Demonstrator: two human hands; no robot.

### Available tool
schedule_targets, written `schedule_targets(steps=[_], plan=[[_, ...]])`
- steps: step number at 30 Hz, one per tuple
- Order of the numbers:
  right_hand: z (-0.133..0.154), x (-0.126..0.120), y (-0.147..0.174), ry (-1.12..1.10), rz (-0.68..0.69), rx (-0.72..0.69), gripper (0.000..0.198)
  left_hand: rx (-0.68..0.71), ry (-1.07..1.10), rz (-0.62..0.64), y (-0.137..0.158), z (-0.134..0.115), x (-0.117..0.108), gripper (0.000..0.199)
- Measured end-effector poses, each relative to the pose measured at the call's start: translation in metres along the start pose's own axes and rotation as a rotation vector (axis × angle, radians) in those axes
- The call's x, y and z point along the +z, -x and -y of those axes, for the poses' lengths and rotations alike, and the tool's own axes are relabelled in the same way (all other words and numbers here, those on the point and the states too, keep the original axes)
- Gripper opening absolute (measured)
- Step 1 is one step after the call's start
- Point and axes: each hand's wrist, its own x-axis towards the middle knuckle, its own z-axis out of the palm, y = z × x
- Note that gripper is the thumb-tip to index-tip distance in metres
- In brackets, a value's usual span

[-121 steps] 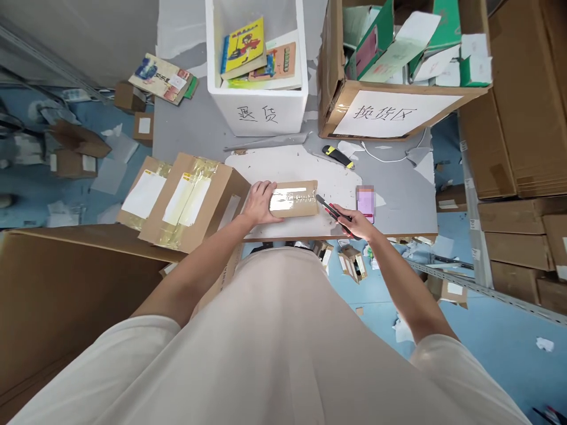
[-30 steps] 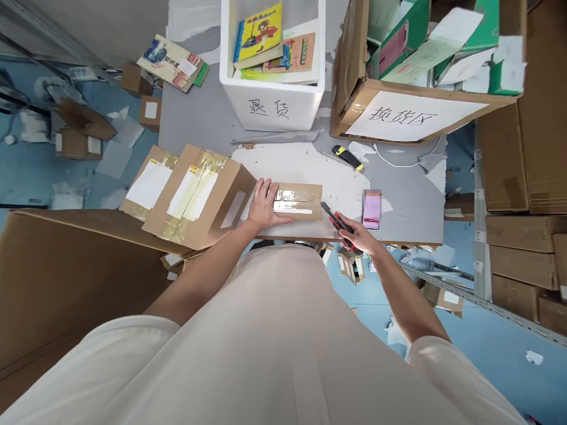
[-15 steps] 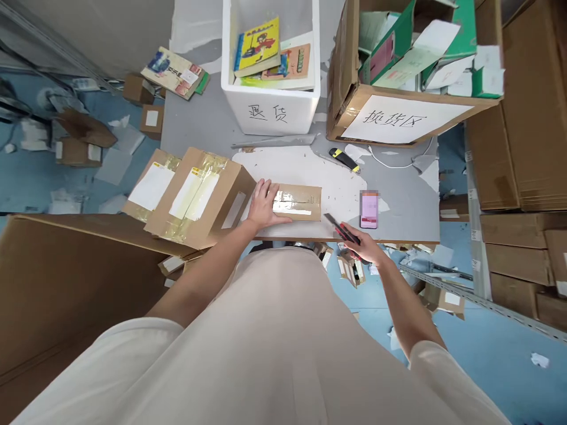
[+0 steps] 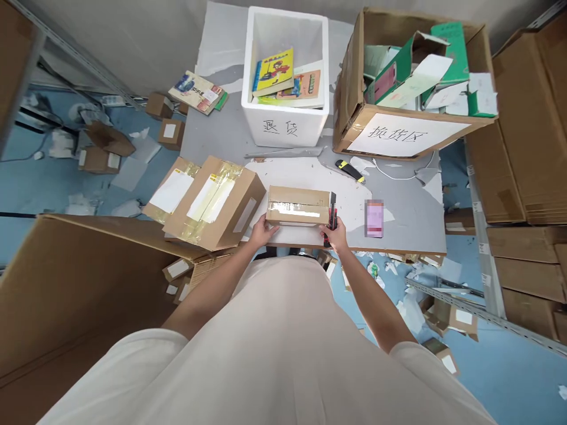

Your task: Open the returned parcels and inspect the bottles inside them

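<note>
While gripped, parcel [image 4: 297, 208] seemingly between fingers [image 4: 261, 224].

Small parcel [image 4: 299, 206] set on worktop [image 4: 407, 221]; larger boxes [image 4: 208, 200] left, phone [image 4: 374, 217] right, foam bin [image 4: 286, 127] behind.

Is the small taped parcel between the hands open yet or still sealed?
Sealed, as far as shows: the small parcel has tape unbroken across its near face and flaps flat. The left hand grips one end, the right hand, holding the cutter, the other.

Blurred pink phone [image 4: 374, 218] screen; fingers [image 4: 261, 226] partly hidden under the small taped box [image 4: 298, 206].
</note>
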Motion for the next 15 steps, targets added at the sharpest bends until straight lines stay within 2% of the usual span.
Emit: schedule_targets(steps=[2, 5, 11, 15], plan=[[-0.004, -0.002, 0.000, 0.019, 0.002, 0.001, 0.056, -0.042, 0.065, -0.006, -0.002, 0.005, 0.003, 0.062], [-0.010, -0.002, -0.001, 0.049, -0.010, 0.014, 0.053, -0.061, 0.078, -0.038, -0.003, 0.000, 0.002, 0.056], [-0.020, -0.002, -0.003, 0.110, -0.027, 0.016, 0.049, -0.130, 0.020, -0.027, 0.002, -0.019, -0.006, 0.067], [-0.027, -0.014, -0.007, 0.186, -0.081, 0.013, 0.046, -0.209, -0.011, -0.057, 0.000, -0.035, -0.007, 0.066]])
